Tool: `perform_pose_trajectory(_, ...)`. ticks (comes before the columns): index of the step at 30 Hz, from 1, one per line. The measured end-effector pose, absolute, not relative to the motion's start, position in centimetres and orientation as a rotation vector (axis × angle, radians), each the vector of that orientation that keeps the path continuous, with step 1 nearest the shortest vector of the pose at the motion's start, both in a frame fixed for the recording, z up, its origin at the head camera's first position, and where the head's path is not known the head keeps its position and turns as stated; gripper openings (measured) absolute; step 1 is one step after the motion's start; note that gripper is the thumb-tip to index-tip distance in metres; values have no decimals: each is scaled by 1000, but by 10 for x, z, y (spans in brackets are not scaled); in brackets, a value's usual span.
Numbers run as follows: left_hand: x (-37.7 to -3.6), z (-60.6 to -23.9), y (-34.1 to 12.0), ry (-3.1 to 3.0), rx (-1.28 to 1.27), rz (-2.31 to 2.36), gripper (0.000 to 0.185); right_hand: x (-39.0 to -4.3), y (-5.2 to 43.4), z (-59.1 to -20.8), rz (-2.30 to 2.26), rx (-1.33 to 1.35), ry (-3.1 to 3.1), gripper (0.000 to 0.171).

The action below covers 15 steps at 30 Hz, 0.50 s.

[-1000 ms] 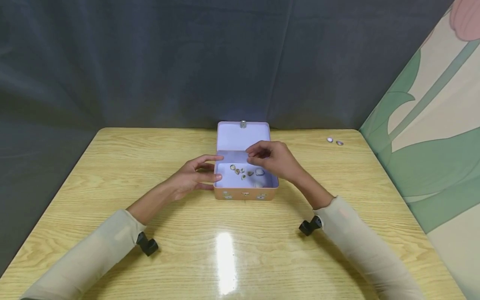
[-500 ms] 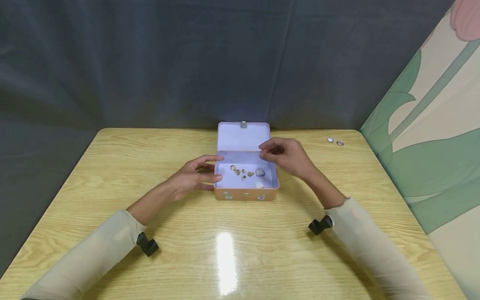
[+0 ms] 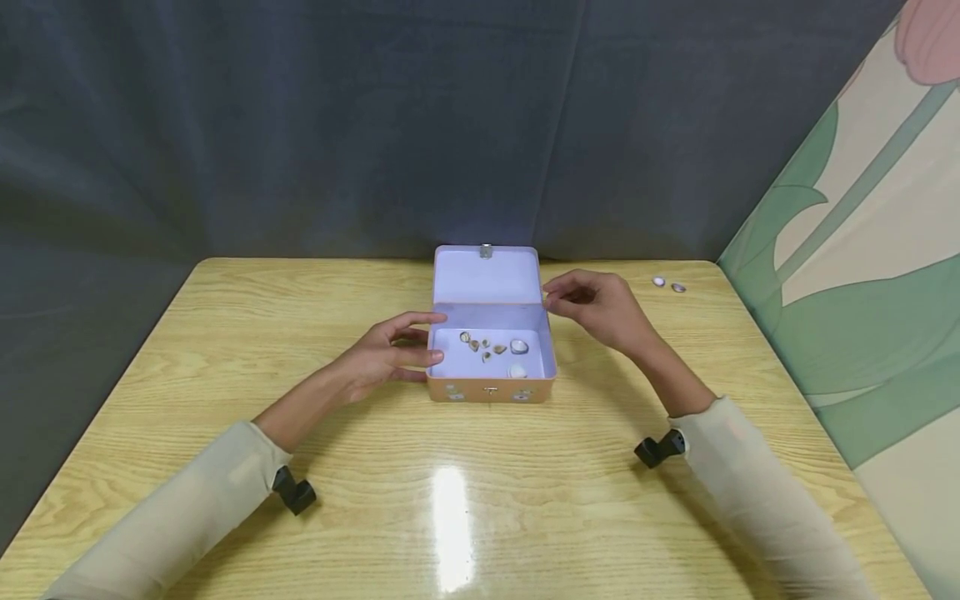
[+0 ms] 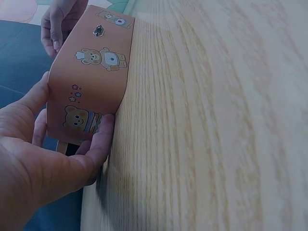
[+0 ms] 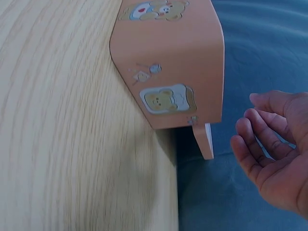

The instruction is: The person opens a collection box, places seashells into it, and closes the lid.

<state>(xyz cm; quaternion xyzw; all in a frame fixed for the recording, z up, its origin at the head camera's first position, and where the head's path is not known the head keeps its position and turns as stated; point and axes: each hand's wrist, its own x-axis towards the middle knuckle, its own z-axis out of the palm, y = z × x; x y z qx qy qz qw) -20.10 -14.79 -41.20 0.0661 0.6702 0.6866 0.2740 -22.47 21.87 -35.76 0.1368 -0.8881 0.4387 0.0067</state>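
Observation:
An orange tin box (image 3: 491, 389) with bear stickers stands open mid-table, its pale lid (image 3: 486, 277) upright at the back. Several small shells and pebbles (image 3: 495, 346) lie inside. My left hand (image 3: 390, 346) grips the box's left end, thumb and fingers round the corner, as the left wrist view shows of the box (image 4: 96, 77) and hand (image 4: 43, 154). My right hand (image 3: 592, 304) hovers just right of the lid, fingers loosely curled and holding nothing. In the right wrist view that hand (image 5: 274, 149) is apart from the box (image 5: 178, 62).
Two small shells (image 3: 667, 284) lie on the wooden table (image 3: 450, 500) near its far right corner. A dark curtain hangs behind the table and a flowered wall panel stands to the right.
My right hand has drawn out from above the box's inside, moving right and back to beside the lid. The left hand and the box have stayed put.

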Motion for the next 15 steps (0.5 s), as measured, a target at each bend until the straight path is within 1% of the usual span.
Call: perform_pose_trajectory(15,-201,-412,-147,1801,188,1848,71,-229,263,-357,1298,373,-2769,26)
